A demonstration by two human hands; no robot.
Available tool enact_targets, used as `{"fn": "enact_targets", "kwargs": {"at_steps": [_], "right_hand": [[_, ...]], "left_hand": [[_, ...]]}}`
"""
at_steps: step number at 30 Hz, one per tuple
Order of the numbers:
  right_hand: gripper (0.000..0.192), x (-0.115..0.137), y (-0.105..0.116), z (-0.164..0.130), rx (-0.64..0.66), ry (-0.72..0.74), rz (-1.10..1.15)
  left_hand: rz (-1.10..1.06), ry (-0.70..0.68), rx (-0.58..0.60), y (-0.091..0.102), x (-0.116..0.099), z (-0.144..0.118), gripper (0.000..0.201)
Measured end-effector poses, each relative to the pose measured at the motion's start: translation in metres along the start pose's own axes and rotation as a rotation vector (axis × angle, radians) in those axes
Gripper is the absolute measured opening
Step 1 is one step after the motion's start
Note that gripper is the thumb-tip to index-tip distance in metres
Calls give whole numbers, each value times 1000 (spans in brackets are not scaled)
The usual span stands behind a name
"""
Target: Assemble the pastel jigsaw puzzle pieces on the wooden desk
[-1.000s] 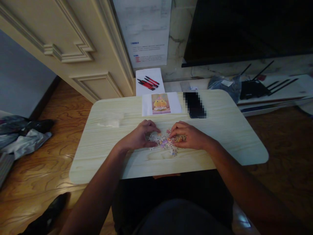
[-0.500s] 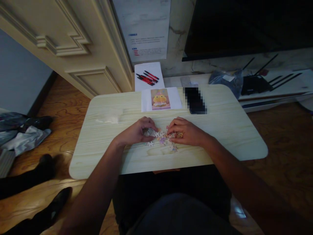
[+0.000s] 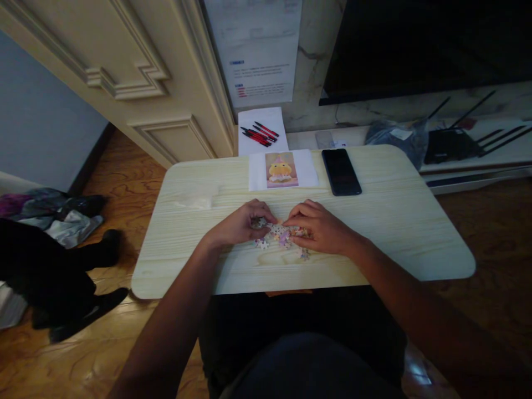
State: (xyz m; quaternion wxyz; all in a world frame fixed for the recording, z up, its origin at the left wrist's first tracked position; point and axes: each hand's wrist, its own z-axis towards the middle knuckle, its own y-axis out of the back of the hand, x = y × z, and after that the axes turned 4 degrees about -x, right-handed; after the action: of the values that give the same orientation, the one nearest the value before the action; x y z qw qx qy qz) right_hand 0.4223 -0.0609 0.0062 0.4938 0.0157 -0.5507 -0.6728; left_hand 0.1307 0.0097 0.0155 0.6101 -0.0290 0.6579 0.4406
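A small heap of pastel jigsaw pieces lies in the middle of a pale wooden table. My left hand rests on the heap's left side with curled fingers pinching pieces. My right hand covers the right side, fingertips on the pieces. The two hands almost meet above the heap. A printed picture of a yellow duck lies on white paper just beyond the hands.
A black phone lies at the far right of the picture. A clear plastic bag sits on the table's left. Red and black pens rest on paper behind. Another person's dark legs and shoes stand at the left.
My hands drew the pieces closer together and stayed on the heap. The other person's legs moved further into view at the left. The view shifted slightly.
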Motion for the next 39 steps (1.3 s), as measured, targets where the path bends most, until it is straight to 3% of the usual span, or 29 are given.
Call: {"fn": "enact_targets", "kwargs": {"at_steps": [6,11,16,23,26,29,32,35,39], "right_hand": [[13,0,1,1,-13,-63,45],[20,3,-1,3,-19,-90,37],[11,1,-2,2,-36,-94,64],[17,-3,-1,2,-130,-200,156],[10,-5,-4,2,-136,-250,159],[14,-7,-6,1,-156,-302,128],[5,-7,-5,1,-171,-334,136],[4,-6,-1,0,-166,-287,133],[2,-4,4,-1,-91,-156,88]], "left_hand": [[-15,20,-58,-3,-3,0,17],[61,-12,-31,-6,-3,1,29],[10,12,-55,-10,-2,1,12],[-47,26,-104,-12,-6,4,15],[-58,36,-133,-14,-6,4,15],[-91,77,-172,-17,-4,3,18],[-169,179,-243,-22,-1,2,27],[-239,250,-306,-27,2,2,35],[-260,267,-367,-29,4,4,28]]}}
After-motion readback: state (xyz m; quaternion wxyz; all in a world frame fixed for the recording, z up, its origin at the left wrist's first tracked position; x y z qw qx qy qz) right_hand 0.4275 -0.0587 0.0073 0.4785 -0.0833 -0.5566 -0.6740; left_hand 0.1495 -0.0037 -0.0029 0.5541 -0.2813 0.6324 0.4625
